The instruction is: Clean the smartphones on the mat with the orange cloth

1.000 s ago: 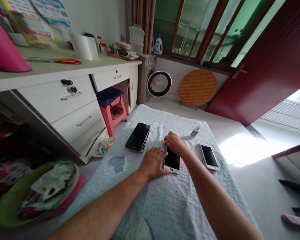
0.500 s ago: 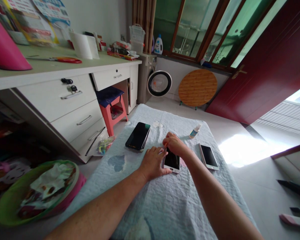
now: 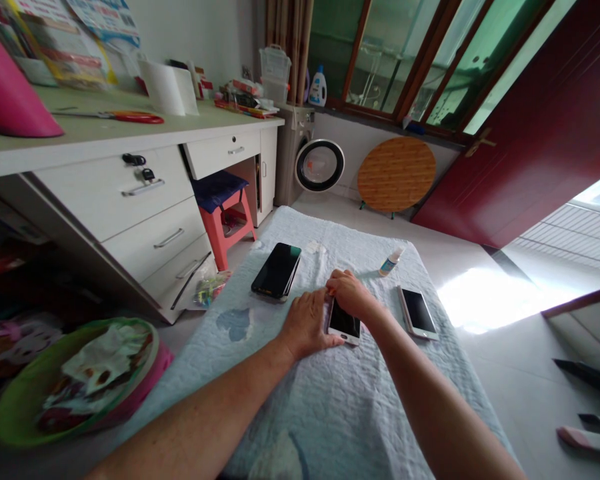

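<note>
A white phone (image 3: 345,325) lies screen up on a pale blue quilted cloth (image 3: 330,400). My left hand (image 3: 307,323) rests flat beside it, fingers on its left edge, holding it still. My right hand (image 3: 349,294) is closed over the phone's upper half, fingers pinched on something small that I cannot make out. A black phone (image 3: 277,269) lies to the left of my hands. A second white phone (image 3: 417,312) lies to the right. A small spray bottle (image 3: 391,263) lies beyond it.
A white desk with drawers (image 3: 130,193) runs along the left, a red stool (image 3: 225,217) under it. A green and pink bowl (image 3: 75,380) of wrappers sits at the lower left. A round wooden board (image 3: 396,175) leans on the far wall. The red door (image 3: 535,127) stands open.
My right hand has slid a little down the phone's screen toward me. The left hand stays on the phone's edge.
</note>
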{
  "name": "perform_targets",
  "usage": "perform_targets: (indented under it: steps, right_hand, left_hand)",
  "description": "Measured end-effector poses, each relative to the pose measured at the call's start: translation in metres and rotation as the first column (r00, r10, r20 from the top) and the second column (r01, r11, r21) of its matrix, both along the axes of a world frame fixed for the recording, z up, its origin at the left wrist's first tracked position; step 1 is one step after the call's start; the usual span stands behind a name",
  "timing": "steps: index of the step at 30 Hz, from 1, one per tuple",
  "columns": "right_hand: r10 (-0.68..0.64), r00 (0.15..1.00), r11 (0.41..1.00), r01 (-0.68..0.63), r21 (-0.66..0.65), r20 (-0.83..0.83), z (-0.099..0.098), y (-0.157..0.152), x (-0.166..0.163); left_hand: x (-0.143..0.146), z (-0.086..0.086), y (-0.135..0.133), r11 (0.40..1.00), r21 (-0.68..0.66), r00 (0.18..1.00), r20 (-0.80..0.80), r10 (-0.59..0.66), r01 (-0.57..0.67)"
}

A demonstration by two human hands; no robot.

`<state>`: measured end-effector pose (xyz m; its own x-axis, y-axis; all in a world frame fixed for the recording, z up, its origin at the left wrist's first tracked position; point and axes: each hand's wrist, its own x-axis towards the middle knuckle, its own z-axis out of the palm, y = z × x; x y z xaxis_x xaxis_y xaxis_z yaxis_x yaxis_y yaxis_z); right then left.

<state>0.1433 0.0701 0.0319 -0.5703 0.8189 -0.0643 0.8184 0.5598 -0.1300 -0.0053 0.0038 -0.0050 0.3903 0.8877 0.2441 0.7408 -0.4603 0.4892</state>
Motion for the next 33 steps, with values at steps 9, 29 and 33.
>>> perform_targets:
  steps: [9,29,33]
  right_hand:
    - [0.04,0.998,0.999,-0.041,-0.022,-0.038,0.001,-0.031,-0.005]
    - [-0.03,0.955,0.894,-0.106,-0.435,-0.294,0.022,-0.05,-0.003]
    - [-0.136,0.92,0.935,-0.004,-0.355,-0.369,0.023,-0.038,-0.001]
  left_hand:
    - [0.002,-0.008,0.0,0.998,-0.028,0.996,0.069,0.06,-0.058]
    - [0.001,-0.011,0.0,0.998,-0.029,0.992,0.111,0.064,-0.061]
    - [0.001,-0.008,-0.001,0.999,-0.021,0.995,0.085,0.051,-0.049]
